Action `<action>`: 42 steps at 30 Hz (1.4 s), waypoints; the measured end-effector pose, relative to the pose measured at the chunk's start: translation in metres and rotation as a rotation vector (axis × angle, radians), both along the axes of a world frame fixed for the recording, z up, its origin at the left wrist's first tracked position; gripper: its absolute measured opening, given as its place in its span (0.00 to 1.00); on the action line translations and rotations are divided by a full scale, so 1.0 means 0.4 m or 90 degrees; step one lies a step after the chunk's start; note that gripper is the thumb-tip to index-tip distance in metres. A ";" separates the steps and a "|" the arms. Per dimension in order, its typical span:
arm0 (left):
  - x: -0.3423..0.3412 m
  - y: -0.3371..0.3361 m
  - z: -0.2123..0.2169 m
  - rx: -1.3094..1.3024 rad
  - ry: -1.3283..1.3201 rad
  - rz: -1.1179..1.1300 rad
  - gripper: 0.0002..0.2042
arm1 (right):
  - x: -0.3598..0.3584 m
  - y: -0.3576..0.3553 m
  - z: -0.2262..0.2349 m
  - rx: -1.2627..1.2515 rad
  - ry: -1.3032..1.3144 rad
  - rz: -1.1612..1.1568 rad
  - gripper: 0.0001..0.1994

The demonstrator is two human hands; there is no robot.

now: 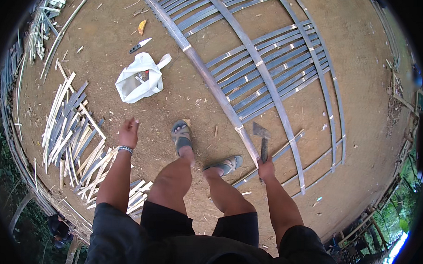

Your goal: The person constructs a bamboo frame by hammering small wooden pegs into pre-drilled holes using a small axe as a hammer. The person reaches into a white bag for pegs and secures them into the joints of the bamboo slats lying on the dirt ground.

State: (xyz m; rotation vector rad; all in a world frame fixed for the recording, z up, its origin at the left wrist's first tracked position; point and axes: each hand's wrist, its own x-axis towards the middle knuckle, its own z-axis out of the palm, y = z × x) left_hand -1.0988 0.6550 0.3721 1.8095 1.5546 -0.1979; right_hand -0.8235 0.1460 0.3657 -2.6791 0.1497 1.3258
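My right hand (pixel 266 170) is wrapped round the dark handle of a small hatchet (pixel 262 130), its grey metal head pointing away from me. The hatchet is beside the near end of a thick bamboo pole (pixel 208 79), the left side of a large lattice frame. Dark bamboo strips (pixel 250 80) cross between the pole and long curved slats (pixel 269 78). My left hand (pixel 129 133) hangs in the air over the dirt, fingers loosely bent and apart, with nothing visible in it. Below it to the left lies a heap of split bamboo strips (pixel 65 122).
A white bag (pixel 141 78) stands open ahead, something small inside. Beyond it a knife (pixel 140 45) and a yellow-brown leaf-like piece (pixel 141 27) lie on the dirt. More strips (pixel 40 33) are piled at far left. My sandalled feet (pixel 181 136) stand left of the frame.
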 end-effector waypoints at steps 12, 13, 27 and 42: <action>0.417 -0.039 -0.428 -0.079 -0.149 -0.574 0.17 | -0.004 -0.183 -0.598 -0.203 -0.248 -0.345 0.33; 0.442 -0.028 -0.475 -0.059 -0.143 -0.629 0.17 | -0.023 -0.192 -0.627 -0.206 -0.251 -0.359 0.33; 0.581 -0.009 -0.739 0.144 -0.263 -0.485 0.20 | 0.222 0.595 -0.567 0.274 -0.472 0.327 0.24; 0.627 0.053 -0.711 0.315 -0.162 -0.771 0.43 | 0.347 0.882 -0.639 0.280 -0.274 0.554 0.20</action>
